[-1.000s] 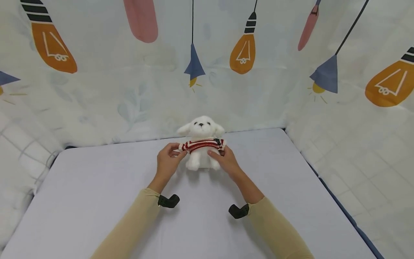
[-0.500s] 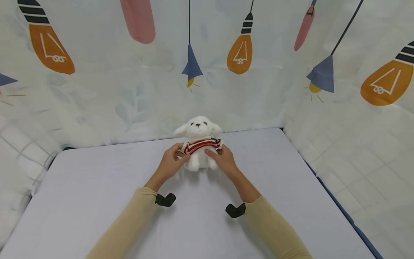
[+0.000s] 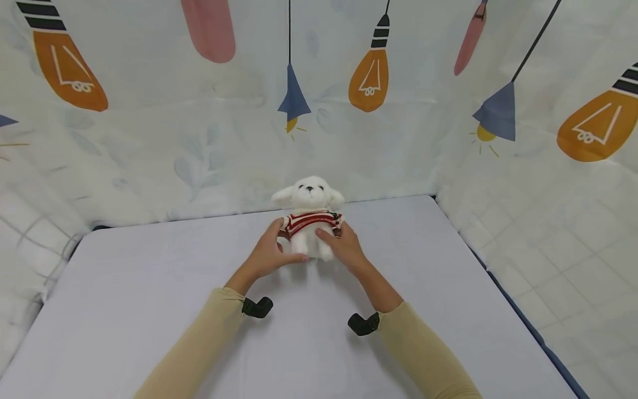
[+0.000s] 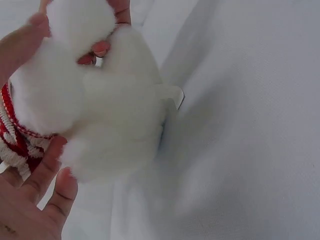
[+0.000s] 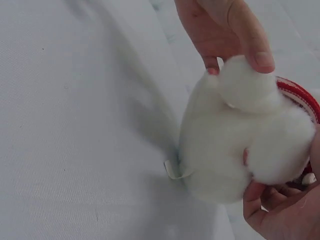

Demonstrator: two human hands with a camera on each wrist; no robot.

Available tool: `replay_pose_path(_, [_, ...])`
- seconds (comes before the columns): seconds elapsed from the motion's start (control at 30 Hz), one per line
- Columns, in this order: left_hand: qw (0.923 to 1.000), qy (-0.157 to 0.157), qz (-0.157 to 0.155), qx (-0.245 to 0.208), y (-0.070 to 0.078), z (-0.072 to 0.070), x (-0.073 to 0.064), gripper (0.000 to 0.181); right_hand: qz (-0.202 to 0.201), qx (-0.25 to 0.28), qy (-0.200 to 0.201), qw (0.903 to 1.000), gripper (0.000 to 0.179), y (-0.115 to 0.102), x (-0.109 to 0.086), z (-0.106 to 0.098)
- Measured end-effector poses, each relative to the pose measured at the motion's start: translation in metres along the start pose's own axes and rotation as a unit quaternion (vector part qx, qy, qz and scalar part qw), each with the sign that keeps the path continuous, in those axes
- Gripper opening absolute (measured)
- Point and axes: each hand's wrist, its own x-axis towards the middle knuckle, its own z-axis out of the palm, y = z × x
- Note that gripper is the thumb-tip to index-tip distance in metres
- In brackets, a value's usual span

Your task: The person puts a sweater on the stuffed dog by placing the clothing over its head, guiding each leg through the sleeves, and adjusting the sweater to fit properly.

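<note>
Booth (image 3: 573, 249) with lamp-printed sheeting (image 3: 239, 144)

Pale walls (image 3: 239, 144) printed with orange bulbs (image 3: 369, 80), blue lamps (image 3: 294, 100) and faint leaves (image 3: 184, 170) stand around a table (image 3: 299, 343) with a smooth whitish surface.

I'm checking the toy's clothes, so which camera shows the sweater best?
The head view: there the sweater shows most of its striped front on the toy. The left wrist view has only a piece at its left edge; the right wrist view, only parts at its right edge.
</note>
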Motion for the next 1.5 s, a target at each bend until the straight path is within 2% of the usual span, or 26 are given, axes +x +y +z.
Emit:
replay_pose_path(0.1, [0.9999,0.008,0.005,0.012,0.0,0.0,0.0,0.091,-0.003,-0.007,0.016,0.9998,0.059,-0.001,0.0,0.001])
replay_pose_path(0.17, [0.9997,0.015,0.0,0.019,-0.001,-0.001,0.0,0.086,-0.012,-0.011,0.043,0.9989,0.056,-0.001,-0.002,0.001])
replay_pose_path(0.23, [0.9995,0.019,-0.005,0.024,-0.003,-0.001,0.0,0.083,-0.041,-0.003,0.089,0.9952,0.053,-0.002,-0.004,0.001])
replay_pose_path(0.3, [0.9995,0.019,-0.009,0.025,-0.004,-0.003,-0.001,0.08,-0.095,0.001,0.141,0.9854,0.047,-0.005,-0.008,0.001])
replay_pose_path(0.37, [0.9995,0.02,-0.007,0.024,-0.005,-0.004,-0.001,0.079,-0.174,-0.014,0.172,0.9696,0.038,-0.009,-0.012,0.001])
replay_pose_path(0.4, [0.9995,0.02,-0.005,0.025,-0.005,-0.004,-0.001,0.078,-0.214,-0.029,0.172,0.9611,0.033,-0.012,-0.013,0.002])
replay_pose_path(0.47, [0.9995,0.019,0.005,0.026,-0.005,-0.005,-0.001,0.078,-0.285,-0.076,0.142,0.945,0.021,-0.016,-0.016,0.004])
replay_pose_path(0.53, [0.9994,0.016,0.016,0.028,-0.005,-0.005,-0.001,0.078,-0.335,-0.121,0.09,0.93,0.013,-0.021,-0.018,0.006])
replay_pose_path(0.63, [0.9991,0.01,0.024,0.033,-0.004,-0.005,-0.001,0.078,-0.359,-0.188,0.034,0.9134,0.017,-0.023,-0.019,0.012])
replay_pose_path(0.73, [0.999,0.009,0.026,0.036,-0.004,-0.006,-0.002,0.077,-0.367,-0.26,0.023,0.8929,0.025,-0.024,-0.019,0.018])
replay_pose_path(0.97, [0.9978,0.024,0.056,0.027,-0.005,-0.009,-0.004,0.053,-0.435,-0.379,0.037,0.8157,0.031,-0.024,-0.017,0.03])
replay_pose_path(1.07, [0.9974,0.028,0.064,0.016,-0.006,-0.01,-0.005,0.047,-0.444,-0.414,0.049,0.7933,0.036,-0.024,-0.018,0.034])
replay_pose_path(1.17, [0.9979,0.027,0.059,0.008,-0.006,-0.012,-0.005,0.044,-0.435,-0.437,0.065,0.7846,0.036,-0.023,-0.017,0.039])
replay_pose_path(1.37, [0.9984,0.029,0.047,0.008,-0.006,-0.014,-0.002,0.037,-0.4,-0.452,0.117,0.7882,0.029,-0.022,-0.012,0.046])
replay_pose_path(1.5, [0.9986,0.039,0.032,0.013,-0.005,-0.017,-0.003,0.035,-0.385,-0.468,0.133,0.7843,0.025,-0.023,-0.009,0.049])
